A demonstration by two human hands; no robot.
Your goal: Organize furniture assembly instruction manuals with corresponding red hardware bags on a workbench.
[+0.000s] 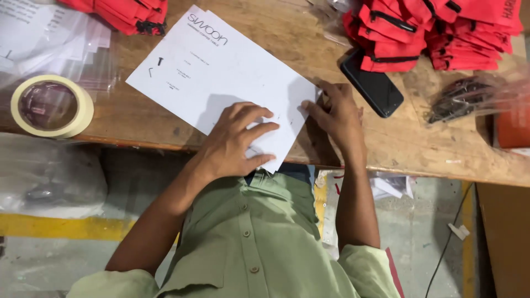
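Note:
A white printed paper sheet (221, 72) lies at an angle on the wooden table (419, 149), over a small stack of like sheets. My left hand (237, 140) rests flat on the sheet's near corner, fingers spread and pressing down. At the sheet's right edge my right hand (337, 113) touches the paper with its fingertips. Neither hand grips anything.
A black phone (371, 83) lies just right of my right hand. Red fabric pouches (436, 30) pile at the back right, more (118, 14) at the back left. A masking tape roll (49, 106) and clear plastic bags (49, 38) sit left. Bagged dark hardware (464, 96) lies right.

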